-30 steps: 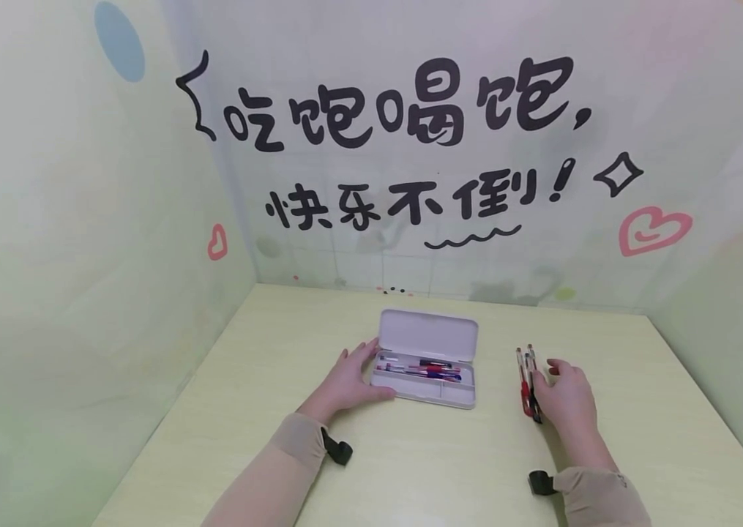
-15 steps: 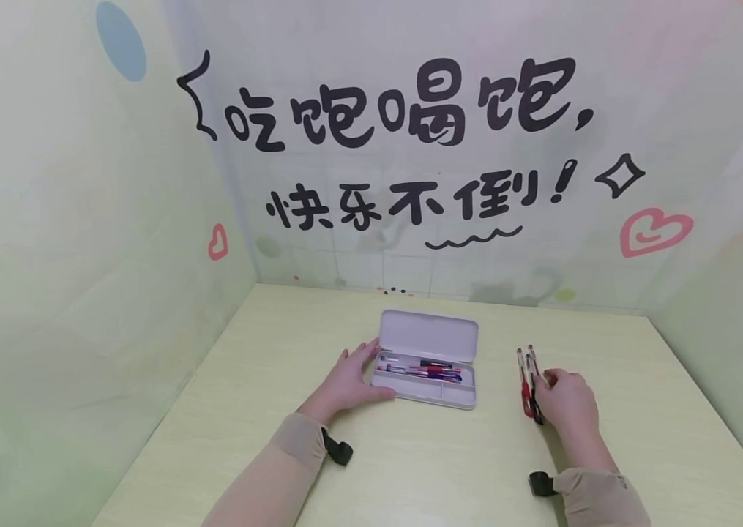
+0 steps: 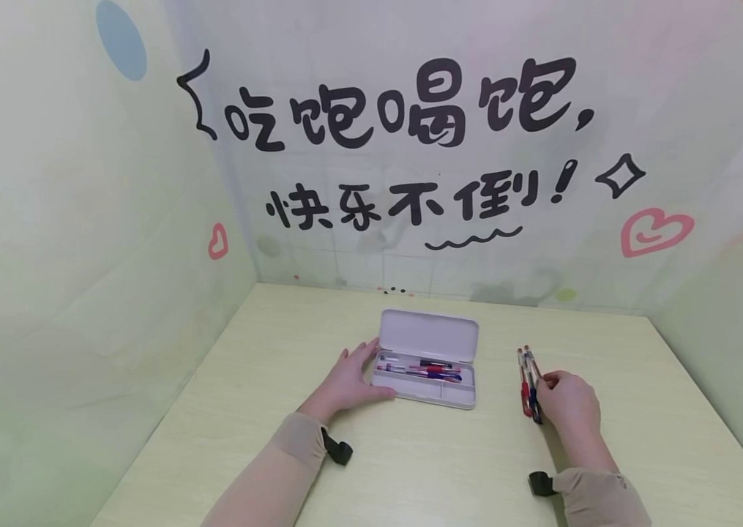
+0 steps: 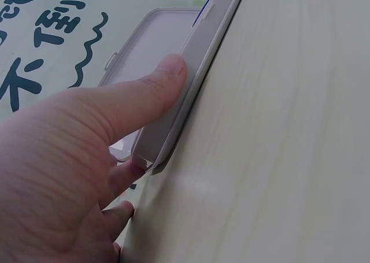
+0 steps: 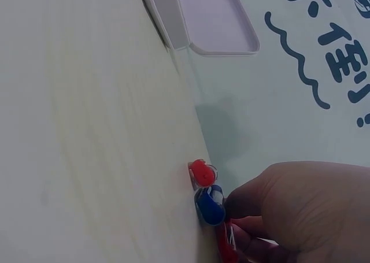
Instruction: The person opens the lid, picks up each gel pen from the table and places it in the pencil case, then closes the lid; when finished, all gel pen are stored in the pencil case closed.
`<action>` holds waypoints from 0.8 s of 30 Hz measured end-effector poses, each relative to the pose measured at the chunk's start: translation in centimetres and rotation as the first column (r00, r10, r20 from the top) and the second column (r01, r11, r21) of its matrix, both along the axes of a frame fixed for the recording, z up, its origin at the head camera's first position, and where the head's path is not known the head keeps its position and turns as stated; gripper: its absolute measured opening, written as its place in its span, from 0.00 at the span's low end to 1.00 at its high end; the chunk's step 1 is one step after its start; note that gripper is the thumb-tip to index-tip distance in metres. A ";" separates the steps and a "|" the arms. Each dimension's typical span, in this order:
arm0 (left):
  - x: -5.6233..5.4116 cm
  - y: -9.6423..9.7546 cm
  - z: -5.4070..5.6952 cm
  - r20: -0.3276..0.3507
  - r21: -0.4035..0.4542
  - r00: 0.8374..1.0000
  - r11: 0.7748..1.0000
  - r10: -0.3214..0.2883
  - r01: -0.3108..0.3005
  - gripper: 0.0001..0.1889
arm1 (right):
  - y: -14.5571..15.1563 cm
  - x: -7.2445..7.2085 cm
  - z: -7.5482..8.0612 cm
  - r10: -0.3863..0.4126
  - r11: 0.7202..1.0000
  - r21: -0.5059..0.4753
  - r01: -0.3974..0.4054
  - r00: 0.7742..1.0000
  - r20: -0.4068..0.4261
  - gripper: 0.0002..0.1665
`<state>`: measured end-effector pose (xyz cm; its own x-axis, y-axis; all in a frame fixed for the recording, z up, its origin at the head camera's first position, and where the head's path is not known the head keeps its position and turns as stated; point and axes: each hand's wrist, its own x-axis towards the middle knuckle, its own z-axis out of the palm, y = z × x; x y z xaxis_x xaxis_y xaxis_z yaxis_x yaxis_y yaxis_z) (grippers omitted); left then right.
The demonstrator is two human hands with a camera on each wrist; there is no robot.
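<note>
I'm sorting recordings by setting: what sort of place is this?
Probably a small tabletop booth, perhaps set up for recording: a pale table enclosed on three visible sides by light walls, the back one bearing large black lettering. An open pencil case sits on it.

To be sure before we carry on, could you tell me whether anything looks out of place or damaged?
Nothing stands out: the pencil case sits open on the table, the pens inside lie lengthwise, and other pens are bunched at the right hand. I see no spill or damage.
</note>
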<state>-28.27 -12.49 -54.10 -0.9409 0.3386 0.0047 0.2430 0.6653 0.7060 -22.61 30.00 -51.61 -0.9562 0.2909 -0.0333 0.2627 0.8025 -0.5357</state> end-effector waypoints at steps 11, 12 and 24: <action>-0.1 0.1 0.1 -0.008 -0.006 1.000 1.000 -0.002 0.002 0.64 | 0.2 0.0 0.3 -0.026 1.000 -0.013 0.026 1.000 -0.003 0.25; 0.0 0.1 0.2 -0.008 -0.003 1.000 1.000 -0.003 0.003 0.64 | 0.3 0.0 0.3 -0.031 0.999 -0.015 0.031 1.000 -0.005 0.25; 0.3 0.1 0.5 -0.006 0.004 1.000 1.000 -0.010 0.010 0.64 | -2.1 0.4 2.3 0.030 1.000 0.014 -0.028 0.986 -0.162 0.25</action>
<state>-27.92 -12.39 -53.56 -0.9376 0.3475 0.0119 0.2535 0.6598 0.7074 -22.24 27.87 -49.34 -0.9568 0.2621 0.1260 0.1494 0.8148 -0.5602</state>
